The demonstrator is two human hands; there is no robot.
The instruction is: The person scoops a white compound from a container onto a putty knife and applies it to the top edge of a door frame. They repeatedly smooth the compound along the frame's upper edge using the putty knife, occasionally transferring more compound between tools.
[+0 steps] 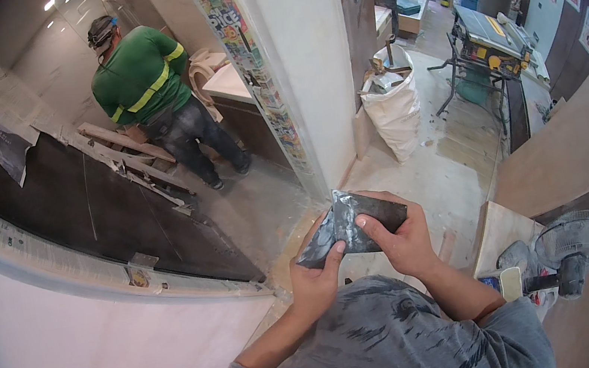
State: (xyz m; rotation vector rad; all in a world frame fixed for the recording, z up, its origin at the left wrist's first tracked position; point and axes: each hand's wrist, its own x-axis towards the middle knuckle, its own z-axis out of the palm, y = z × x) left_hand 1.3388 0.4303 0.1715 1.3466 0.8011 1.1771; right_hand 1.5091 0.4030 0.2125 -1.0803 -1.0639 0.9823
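Between my two hands, in front of my chest, is a folded dark grey sheet of sandpaper (347,220) smeared with white dust. My left hand (314,278) pinches its left part, the thumb pressed on the face near the fold. Gripping the right part, my right hand (404,242) has its thumb across the top face and its fingers mostly hidden behind. The sheet is creased at the middle, and its left flap slants downward.
A co-worker (148,80) in a green shirt bends in the room at left. A white wall end (299,55) stands ahead. Beyond it are a stuffed white sack (393,110) and a table saw (488,36). A fan (572,243) stands at lower right.
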